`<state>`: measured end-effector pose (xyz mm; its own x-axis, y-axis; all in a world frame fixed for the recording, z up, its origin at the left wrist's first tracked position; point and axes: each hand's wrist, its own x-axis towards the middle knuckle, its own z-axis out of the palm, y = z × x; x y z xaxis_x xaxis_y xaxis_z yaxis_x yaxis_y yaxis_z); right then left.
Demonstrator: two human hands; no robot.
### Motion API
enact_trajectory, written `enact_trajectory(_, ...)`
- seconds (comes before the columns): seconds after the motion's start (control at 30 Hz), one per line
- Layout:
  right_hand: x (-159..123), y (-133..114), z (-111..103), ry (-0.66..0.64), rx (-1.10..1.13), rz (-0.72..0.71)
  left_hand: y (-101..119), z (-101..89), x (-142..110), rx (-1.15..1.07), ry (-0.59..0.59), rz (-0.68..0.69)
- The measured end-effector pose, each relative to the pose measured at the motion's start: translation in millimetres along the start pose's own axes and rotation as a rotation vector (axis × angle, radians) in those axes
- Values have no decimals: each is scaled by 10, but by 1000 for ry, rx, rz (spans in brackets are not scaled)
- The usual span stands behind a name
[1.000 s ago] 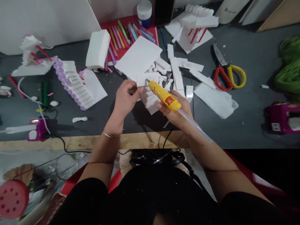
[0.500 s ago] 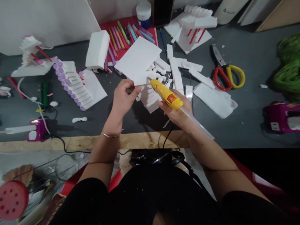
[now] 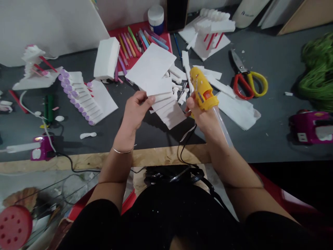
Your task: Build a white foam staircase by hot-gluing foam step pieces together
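Between thumb and fingers, my left hand (image 3: 137,109) pinches a small white folded paper piece (image 3: 162,96) by its left end. Beneath it lies a white stepped paper model (image 3: 173,113) with several raised strips. My right hand (image 3: 201,114) is wrapped round a yellow glue gun (image 3: 202,86), whose nozzle points away from me; a clear glue stick (image 3: 223,128) sticks out of its back. The gun is to the right of the paper piece and apart from it. White sheets (image 3: 153,62) lie just beyond my left hand.
Scissors (image 3: 243,74) with red and yellow handles lie at the right, near paper strips (image 3: 239,107). Markers (image 3: 132,45) rest on a red sheet. A purple-edged paper staircase (image 3: 80,97) stands left, green yarn (image 3: 317,76) far right. A black cord (image 3: 186,152) crosses the table edge.
My right hand has drawn the glue gun right, away from the paper piece, and tilted it more upright. My left hand keeps its pinch, and the piece is now turned to show its edge.
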<state>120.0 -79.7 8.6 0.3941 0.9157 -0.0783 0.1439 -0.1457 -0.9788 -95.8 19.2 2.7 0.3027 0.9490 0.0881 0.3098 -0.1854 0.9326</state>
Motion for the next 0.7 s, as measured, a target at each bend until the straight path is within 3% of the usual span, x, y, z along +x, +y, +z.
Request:
enact_trajectory(0.17, 111, 93, 24, -35, 113, -66, 47, 141, -39, -215, -100, -90)
enact_trajectory(0.27, 136, 102, 49, -69, 120, -24, 53, 175, -45, -214, -104, -90)
enact_trajectory(0.43, 179, 150, 93, -18, 64, 36, 38, 208, -51, -169, -129, -73)
enact_trajectory(0.6, 221, 222, 99, -8, 42, 8, -45, 65, 8, -188, -118, -65)
enact_trajectory(0.7, 214, 232, 99, 13, 70, 37, -132, -114, 96, -189, -19, -89)
